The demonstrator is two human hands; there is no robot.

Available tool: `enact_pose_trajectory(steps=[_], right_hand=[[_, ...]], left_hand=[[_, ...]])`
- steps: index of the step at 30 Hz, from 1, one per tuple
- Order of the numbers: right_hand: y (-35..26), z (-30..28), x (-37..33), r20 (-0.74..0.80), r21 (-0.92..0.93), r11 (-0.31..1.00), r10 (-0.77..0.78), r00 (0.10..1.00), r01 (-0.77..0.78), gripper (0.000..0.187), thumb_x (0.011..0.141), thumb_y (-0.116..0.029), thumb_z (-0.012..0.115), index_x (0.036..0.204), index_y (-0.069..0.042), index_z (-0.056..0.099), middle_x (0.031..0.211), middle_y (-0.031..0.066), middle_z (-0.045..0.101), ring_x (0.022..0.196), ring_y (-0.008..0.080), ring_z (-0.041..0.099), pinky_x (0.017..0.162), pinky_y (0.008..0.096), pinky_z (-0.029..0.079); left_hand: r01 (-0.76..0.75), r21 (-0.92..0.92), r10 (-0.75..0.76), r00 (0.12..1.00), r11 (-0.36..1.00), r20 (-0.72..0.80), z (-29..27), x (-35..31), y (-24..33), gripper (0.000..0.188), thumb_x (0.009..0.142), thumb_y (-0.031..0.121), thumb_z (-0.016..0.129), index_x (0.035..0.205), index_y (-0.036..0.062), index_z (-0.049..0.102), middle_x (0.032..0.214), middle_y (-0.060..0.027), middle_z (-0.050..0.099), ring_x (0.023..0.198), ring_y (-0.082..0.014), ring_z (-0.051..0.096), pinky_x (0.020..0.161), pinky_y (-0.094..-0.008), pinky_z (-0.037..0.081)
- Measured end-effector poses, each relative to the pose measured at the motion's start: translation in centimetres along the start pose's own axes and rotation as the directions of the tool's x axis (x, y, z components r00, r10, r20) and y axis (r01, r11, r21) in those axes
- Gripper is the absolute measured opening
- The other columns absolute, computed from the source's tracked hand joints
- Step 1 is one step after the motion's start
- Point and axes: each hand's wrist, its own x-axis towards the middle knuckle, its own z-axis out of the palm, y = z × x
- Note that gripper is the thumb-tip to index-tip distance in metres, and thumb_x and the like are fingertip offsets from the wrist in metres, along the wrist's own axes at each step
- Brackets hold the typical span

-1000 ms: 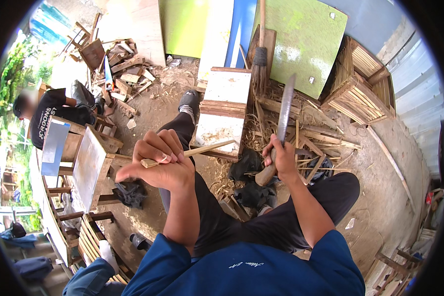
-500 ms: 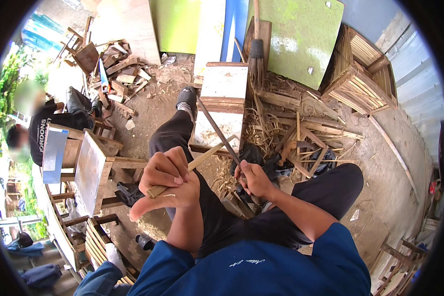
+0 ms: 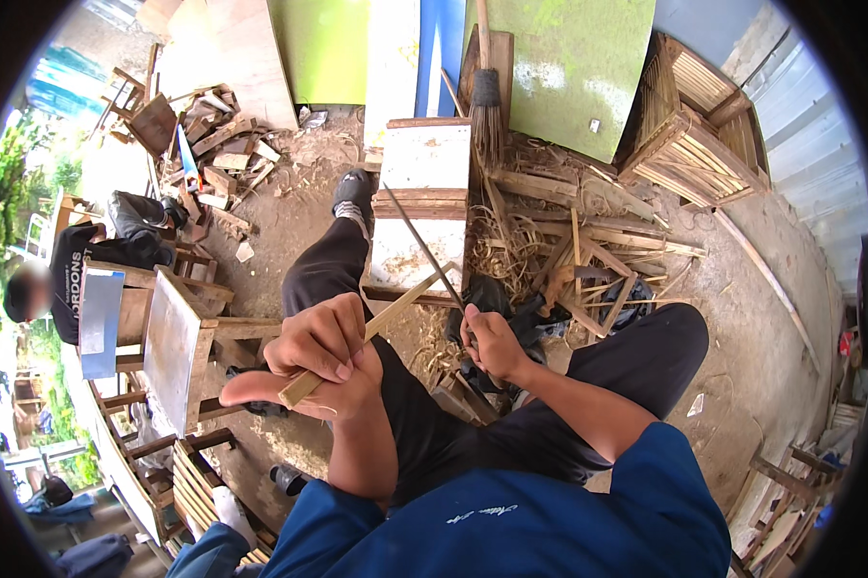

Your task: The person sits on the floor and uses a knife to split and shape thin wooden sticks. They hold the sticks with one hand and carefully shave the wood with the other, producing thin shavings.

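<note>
My left hand is closed around a narrow light-wood strip. One end of the strip sticks out below the fingers, and the other slants up to the right. In my right hand is a long, thin dark blade, its grip hidden by the fingers. The blade points up and left over the white-topped wooden bench. Strip and blade cross near the bench's near edge; I cannot tell whether they touch.
Curled shavings and loose wooden frame pieces lie right of the bench. A broom leans behind it. Scrap wood is piled far left, with a saw. A person sits left beside a wooden stool.
My left hand and the strip have shifted slightly left and down. The blade has turned, showing a thinner profile. The whole view has shifted a little.
</note>
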Motion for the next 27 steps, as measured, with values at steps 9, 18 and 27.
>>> enact_pose_trajectory(steps=[9, 18, 27], right_hand=[[1.1, 0.4, 0.5, -0.021, 0.061, 0.996, 0.069, 0.997, -0.067, 0.071, 0.111, -0.052, 0.034, 0.063, -0.003, 0.050, 0.051, 0.0023, 0.043, 0.044, 0.0124, 0.043, 0.047, 0.0326, 0.036], [-2.2, 0.0, 0.6, -0.059, -0.006, 0.992, -0.124, 0.991, 0.124, 0.068, 0.110, -0.057, 0.034, 0.070, -0.004, 0.047, 0.050, 0.0013, 0.042, 0.039, 0.0108, 0.040, 0.041, 0.0289, 0.035], [0.2, 0.1, 1.4, -0.147, -0.235, 0.972, -0.014, 0.989, -0.021, 0.075, 0.111, -0.053, 0.032, 0.055, -0.004, 0.045, 0.049, 0.0061, 0.041, 0.048, 0.0196, 0.042, 0.055, 0.0414, 0.039]], left_hand=[[0.111, -0.049, -0.118, 0.976, 0.993, -0.183, 1.4, 0.1, -0.1, 0.072, 0.115, 0.042, 0.017, 0.052, 0.0168, 0.042, 0.044, 0.0019, 0.036, 0.037, -0.0102, 0.027, 0.044, -0.0240, 0.026], [0.092, -0.042, -0.101, 0.943, 0.995, -0.318, 1.6, 0.8, -0.2, 0.073, 0.115, 0.040, 0.017, 0.050, 0.0175, 0.040, 0.042, 0.0028, 0.036, 0.034, -0.0098, 0.026, 0.041, -0.0229, 0.023], [0.061, 0.006, -0.054, 0.918, 0.998, -0.393, 2.0, 0.4, 0.0, 0.072, 0.114, 0.039, 0.016, 0.049, 0.0167, 0.038, 0.043, 0.0019, 0.035, 0.033, -0.0113, 0.022, 0.039, -0.0229, 0.022]])
